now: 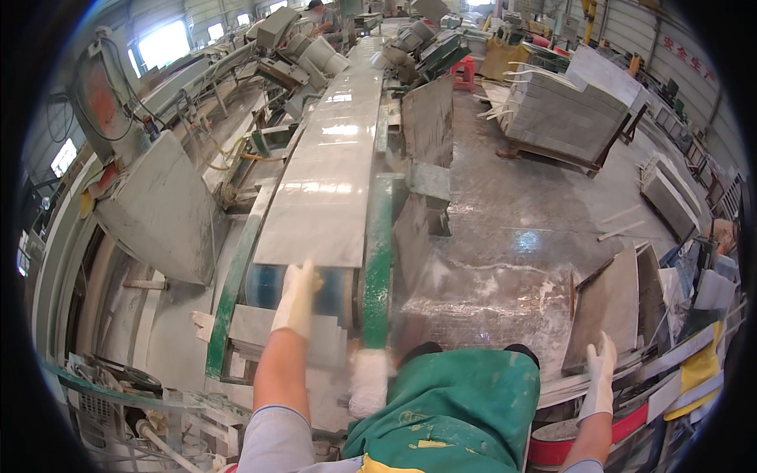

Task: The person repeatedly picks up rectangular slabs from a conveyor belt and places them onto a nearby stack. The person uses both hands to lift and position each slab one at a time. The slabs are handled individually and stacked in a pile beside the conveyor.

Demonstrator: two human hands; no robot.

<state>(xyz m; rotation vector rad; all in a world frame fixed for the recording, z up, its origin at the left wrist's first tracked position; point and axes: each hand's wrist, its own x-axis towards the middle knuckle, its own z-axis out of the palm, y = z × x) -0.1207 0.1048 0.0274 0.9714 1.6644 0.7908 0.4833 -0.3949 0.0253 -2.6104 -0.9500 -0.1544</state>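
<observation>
Left hand (297, 298) in a white glove, fingers stretched flat, pressing against the near end of a long polished stone slab (331, 169); not gripping, just laid on its edge. Slab lying flat on a green-framed conveyor (379, 260), running away from the hand toward the far end of the hall, its near end just above a blue roller (264, 285). Below the slab's near end, a second pale slab piece (252, 325) on a lower level, partly behind the left forearm. Right hand (601, 364), also white-gloved, well to the right of the slab, resting open-fingered on the lower corner of a grey stone tile (607, 303) leaning upright beside other tiles; whether pinching the tile or only touching it, cannot tell. Green apron (457, 402) between the two arms, near the slab's end. Left of the slab, a large grey metal machine hood (158, 209). Right of the slab, wet shiny floor (520, 229), and farther off a stack of grey slabs on a pallet (564, 118).
</observation>
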